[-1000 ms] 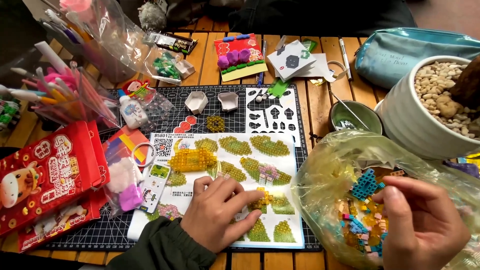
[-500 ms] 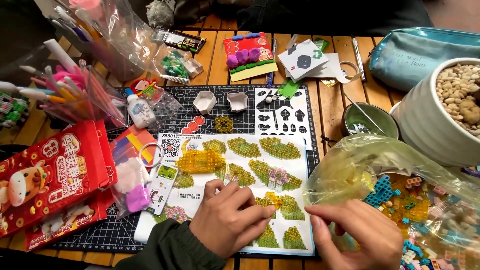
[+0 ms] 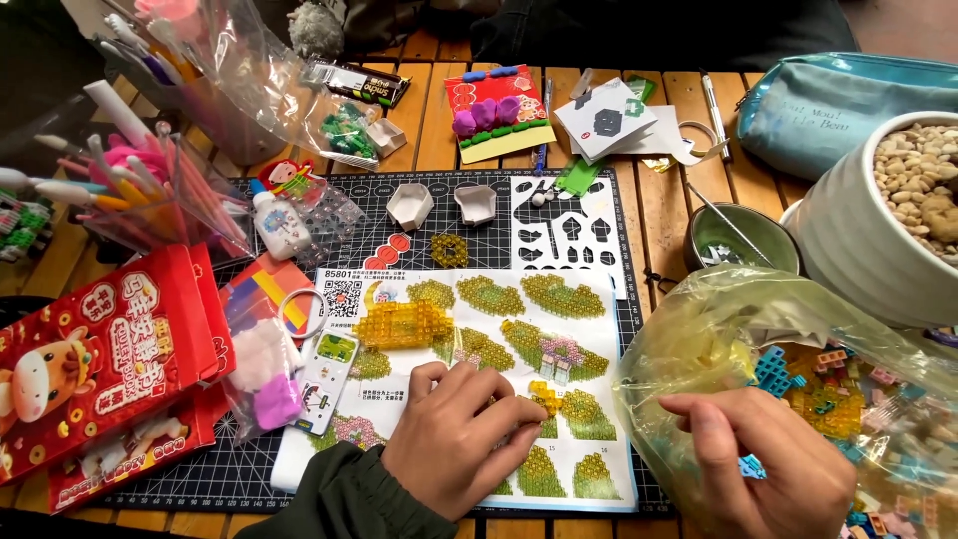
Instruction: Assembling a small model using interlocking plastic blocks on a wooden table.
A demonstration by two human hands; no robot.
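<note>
From my seat, the far left of the wooden table (image 3: 439, 120) holds a red printed packet (image 3: 90, 359) and a clear cup of pens (image 3: 150, 200), both well apart from the hands. Next comes the black cutting mat (image 3: 239, 469) with the open instruction sheet (image 3: 589, 299) lying on it, long axis left to right, and a flat yellow brick assembly (image 3: 404, 324) resting on the sheet's upper left. My left hand (image 3: 454, 439) lies on the sheet just below that assembly, fingers curled and pinched together over a small yellow piece (image 3: 544, 397) on the page; whether the grip has actually closed on it I cannot tell. To the right, my right hand (image 3: 768, 464) sits inside the clear plastic bag of loose bricks (image 3: 718, 339), fingers bent among them, grasp hidden. A white pot of pebbles (image 3: 858, 240) stands behind the bag.
</note>
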